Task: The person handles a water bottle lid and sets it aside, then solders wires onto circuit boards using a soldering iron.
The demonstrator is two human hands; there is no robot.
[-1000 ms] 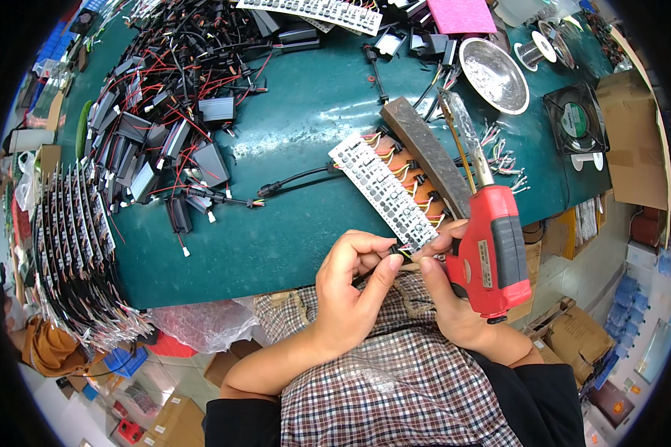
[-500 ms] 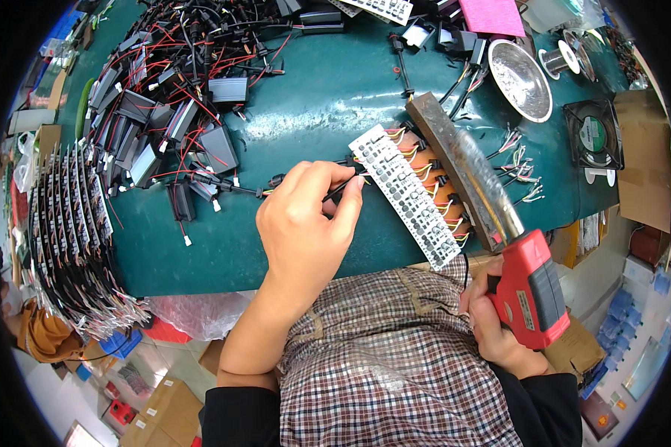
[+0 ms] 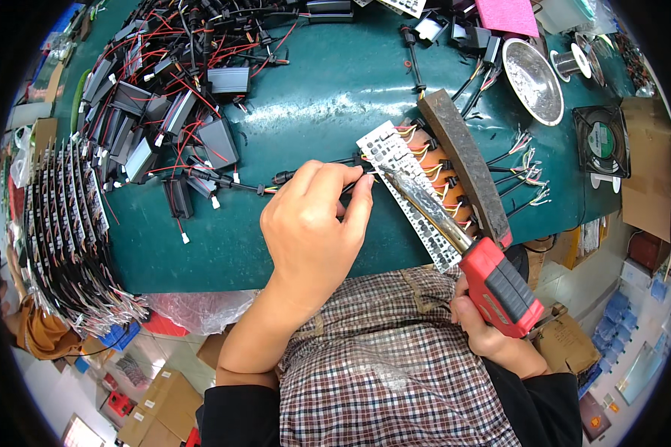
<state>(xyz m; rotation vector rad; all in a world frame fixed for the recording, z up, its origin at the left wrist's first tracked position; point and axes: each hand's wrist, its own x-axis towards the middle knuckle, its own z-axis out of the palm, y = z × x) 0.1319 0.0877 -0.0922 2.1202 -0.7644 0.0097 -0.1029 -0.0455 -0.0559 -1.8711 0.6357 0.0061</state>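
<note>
My right hand (image 3: pixel 492 339) grips a red and black soldering gun (image 3: pixel 503 287). Its long metal barrel slants up and left over a white circuit-board panel (image 3: pixel 382 141), and the tip is by the panel's left edge, close to my left fingertips. My left hand (image 3: pixel 309 223) is closed in a pinch on a thin black cable (image 3: pixel 347 195) beside that edge; the cable's end is partly hidden by the fingers. Red, yellow and white wires run from the panel's right side towards a long dark bar (image 3: pixel 466 164), with black cables passing under it.
Grey metal cases (image 3: pixel 216 141) with red and black wires pile up at the left and back. A bundle of wired strips (image 3: pixel 63 231) hangs over the table's left edge. A metal bowl (image 3: pixel 533 82), a solder spool (image 3: pixel 570 62) and a small fan (image 3: pixel 602 141) stand at right.
The soldering gun has swung left, its barrel going from over the dark bar to across the panel near my left fingertips. My left hand keeps its pinch; the view has shifted slightly.
</note>
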